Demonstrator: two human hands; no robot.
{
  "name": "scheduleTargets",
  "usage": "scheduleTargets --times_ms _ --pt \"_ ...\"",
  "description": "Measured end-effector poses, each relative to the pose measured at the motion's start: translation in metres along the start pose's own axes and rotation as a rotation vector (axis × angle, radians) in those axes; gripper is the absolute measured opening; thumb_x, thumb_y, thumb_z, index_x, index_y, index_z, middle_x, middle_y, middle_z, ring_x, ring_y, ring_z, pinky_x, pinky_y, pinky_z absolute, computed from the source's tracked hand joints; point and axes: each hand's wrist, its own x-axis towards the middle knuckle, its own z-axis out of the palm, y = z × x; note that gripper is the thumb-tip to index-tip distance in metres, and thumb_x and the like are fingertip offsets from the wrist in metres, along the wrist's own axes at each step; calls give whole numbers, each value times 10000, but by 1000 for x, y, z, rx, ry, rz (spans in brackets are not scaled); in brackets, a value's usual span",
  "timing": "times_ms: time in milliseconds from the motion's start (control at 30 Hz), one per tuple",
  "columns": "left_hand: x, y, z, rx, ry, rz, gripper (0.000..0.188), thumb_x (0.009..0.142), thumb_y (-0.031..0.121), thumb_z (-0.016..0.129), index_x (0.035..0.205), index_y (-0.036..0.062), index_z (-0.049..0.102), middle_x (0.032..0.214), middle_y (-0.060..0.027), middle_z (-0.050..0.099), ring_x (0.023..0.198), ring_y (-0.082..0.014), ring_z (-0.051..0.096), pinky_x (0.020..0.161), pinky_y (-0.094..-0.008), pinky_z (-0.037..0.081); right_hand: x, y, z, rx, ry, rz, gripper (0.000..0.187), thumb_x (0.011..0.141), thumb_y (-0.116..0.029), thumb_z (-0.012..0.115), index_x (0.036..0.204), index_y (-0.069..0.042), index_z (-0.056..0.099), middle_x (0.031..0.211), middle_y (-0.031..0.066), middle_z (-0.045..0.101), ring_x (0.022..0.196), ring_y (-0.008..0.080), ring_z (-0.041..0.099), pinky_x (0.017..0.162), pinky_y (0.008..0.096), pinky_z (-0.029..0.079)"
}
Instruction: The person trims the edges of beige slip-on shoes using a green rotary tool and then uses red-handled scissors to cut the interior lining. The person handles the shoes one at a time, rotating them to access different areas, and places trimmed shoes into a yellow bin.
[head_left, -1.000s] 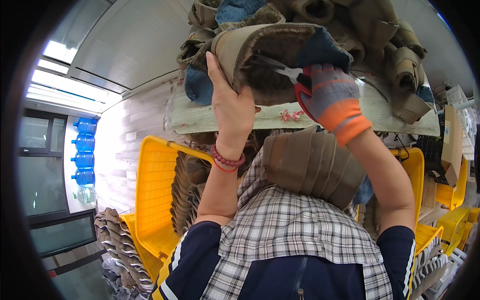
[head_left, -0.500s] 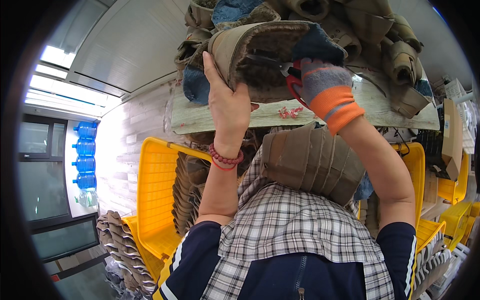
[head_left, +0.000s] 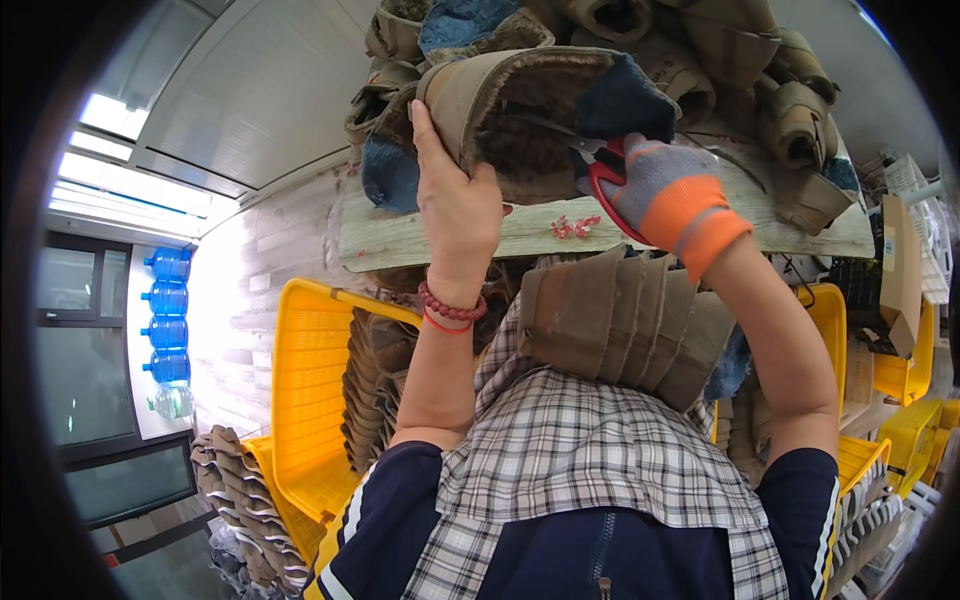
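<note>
My bare left hand (head_left: 460,215), with a red bead bracelet at the wrist, grips the left edge of a khaki fabric piece (head_left: 455,105) lined with brown fur. The piece curves open toward me, and a dark blue fleece part (head_left: 628,100) shows at its right end. My right hand (head_left: 665,185), in a grey and orange glove, is closed around red-handled scissors (head_left: 608,185). Their blades point left into the hollow of the piece, against the fur, and the tips are hard to make out. A stack of similar khaki pieces (head_left: 620,315) rests on my lap over a checked apron (head_left: 590,440).
Red scraps (head_left: 575,228) lie on the pale wooden table (head_left: 450,240). More rolled khaki pieces (head_left: 690,75) are heaped along its far side. A yellow basket (head_left: 310,390) with stacked pieces stands left of me; another yellow basket (head_left: 825,330) is at my right. Blue water bottles (head_left: 168,315) line the left wall.
My right hand has moved to the right and slightly toward me, drawing the scissors partly back from the hollow. My left hand keeps its hold on the fur-lined piece, nearly still.
</note>
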Motion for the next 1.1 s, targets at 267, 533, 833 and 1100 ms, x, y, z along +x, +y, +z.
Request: scheduleTargets --times_ms 267,533,833,1100 --pt "0 5 5 -29 -8 39 729 771 -47 490 1422 -20 165 1421 -268 300 1322 -386 299 1082 -378 272 25 -1 -6 130 -139 -25 600 799 -630 485 804 -69 698 763 131 665 720 305 638 660 386 504" --pt "2 -10 11 5 18 135 711 798 -39 454 1439 68 165 1007 -203 573 616 -217 527 550 -313 459 21 -3 -13 133 -154 -30 620 779 -658 499 801 -71 696 761 133 661 741 305 635 675 388 502" --pt "4 -16 14 -1 -4 154 710 797 -33 437 1442 87 164 929 -189 626 465 -190 578 436 -298 500 23 8 2 112 -96 -19 618 780 -650 511 817 -61 695 807 148 665 788 314 639 701 388 500" --pt "3 2 10 -32 -50 -16 727 765 -23 487 1424 -8 180 1315 -286 434 1192 -403 456 984 -397 366 8 14 6 22 31 46 686 717 -653 604 1022 -39 615 906 121 673 851 283 647 728 365 506"
